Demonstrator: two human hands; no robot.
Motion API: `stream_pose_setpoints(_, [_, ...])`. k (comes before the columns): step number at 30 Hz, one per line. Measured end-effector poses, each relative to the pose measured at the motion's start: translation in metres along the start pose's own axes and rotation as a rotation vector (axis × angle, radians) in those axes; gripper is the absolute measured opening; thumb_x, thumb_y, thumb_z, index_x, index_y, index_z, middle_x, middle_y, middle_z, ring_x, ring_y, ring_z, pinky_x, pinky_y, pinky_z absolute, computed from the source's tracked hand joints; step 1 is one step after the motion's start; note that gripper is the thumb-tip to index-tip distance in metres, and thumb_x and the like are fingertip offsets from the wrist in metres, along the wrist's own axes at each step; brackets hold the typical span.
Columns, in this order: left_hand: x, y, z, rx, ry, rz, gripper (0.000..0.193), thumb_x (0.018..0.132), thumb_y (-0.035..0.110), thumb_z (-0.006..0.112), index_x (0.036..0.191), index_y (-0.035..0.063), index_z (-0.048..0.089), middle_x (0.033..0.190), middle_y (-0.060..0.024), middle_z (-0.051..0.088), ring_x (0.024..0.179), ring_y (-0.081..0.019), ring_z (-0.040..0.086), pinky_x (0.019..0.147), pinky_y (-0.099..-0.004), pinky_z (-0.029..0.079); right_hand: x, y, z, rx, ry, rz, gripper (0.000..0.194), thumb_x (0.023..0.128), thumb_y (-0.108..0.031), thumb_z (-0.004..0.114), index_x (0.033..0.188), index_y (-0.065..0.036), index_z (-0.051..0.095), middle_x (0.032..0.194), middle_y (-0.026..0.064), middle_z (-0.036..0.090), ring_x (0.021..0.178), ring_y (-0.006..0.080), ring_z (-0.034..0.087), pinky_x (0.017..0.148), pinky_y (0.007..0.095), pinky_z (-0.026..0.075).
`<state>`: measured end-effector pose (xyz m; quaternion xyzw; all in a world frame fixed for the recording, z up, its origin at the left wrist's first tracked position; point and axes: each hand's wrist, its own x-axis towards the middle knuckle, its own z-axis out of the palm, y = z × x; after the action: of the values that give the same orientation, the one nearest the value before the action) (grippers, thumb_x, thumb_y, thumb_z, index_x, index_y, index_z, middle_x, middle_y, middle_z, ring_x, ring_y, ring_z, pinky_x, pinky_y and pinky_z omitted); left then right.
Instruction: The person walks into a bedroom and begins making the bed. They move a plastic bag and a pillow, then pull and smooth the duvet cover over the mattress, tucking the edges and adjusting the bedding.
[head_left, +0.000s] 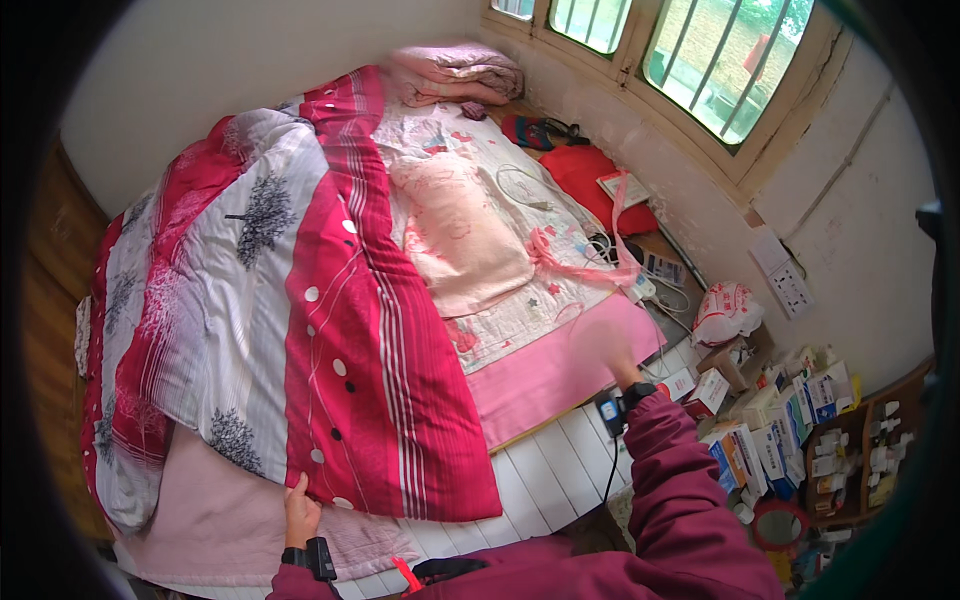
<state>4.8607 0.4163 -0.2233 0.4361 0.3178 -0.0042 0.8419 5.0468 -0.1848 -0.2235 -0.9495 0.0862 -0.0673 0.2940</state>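
A red and white quilt (330, 322) with dark tree prints covers the left and middle of the bed. My left hand (302, 516) pinches its near hem, thumb on top. My right hand (602, 351) is motion-blurred above the pink sheet border (536, 386) at the bed's right corner; its fingers cannot be made out. Farther back, a pale pink pillow (465, 240) lies on a patterned bed sheet (559, 315). Beside the pillow stretches a sheer pink scarf (577, 266). Under the quilt's near edge shows a pale pink bed cover (225, 517).
A folded quilt (461, 71) rests at the far corner. Along the window wall are a red cloth bag (592, 187), white cables (517, 180) and a power strip (641, 287). Medicine boxes (772, 435) crowd the right side, close to my right arm, beside a plastic bag (726, 311).
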Motion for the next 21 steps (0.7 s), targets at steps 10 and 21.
stream_pose_setpoints(10, [0.005, -0.004, -0.004, 0.039, 0.002, 0.009, 0.032, 0.080, 0.012, 0.056, 0.110, 0.0065, 0.047, 0.108, -0.0059, 0.053, 0.098, -0.0203, 0.052, 0.085, -0.0365, 0.042, -0.017, 0.080, -0.101, -0.435, -0.007, 0.566, 0.021, 0.069, -0.014, 0.053, 0.085, -0.003, 0.061, 0.085, 0.0175, 0.061, 0.077, 0.0321, 0.060, 0.067, 0.0407, 0.046])
stream_pose_setpoints(21, [-0.003, 0.000, 0.010, 0.062, -0.004, 0.021, 0.033, 0.082, 0.011, 0.052, 0.114, 0.0070, 0.044, 0.112, -0.0076, 0.052, 0.101, -0.0229, 0.051, 0.088, -0.0396, 0.040, -0.021, 0.128, -0.122, -0.831, -0.047, 0.339, 0.014, 0.071, -0.009, 0.051, 0.072, -0.005, 0.064, 0.079, 0.0166, 0.061, 0.075, 0.0322, 0.060, 0.061, 0.0416, 0.048])
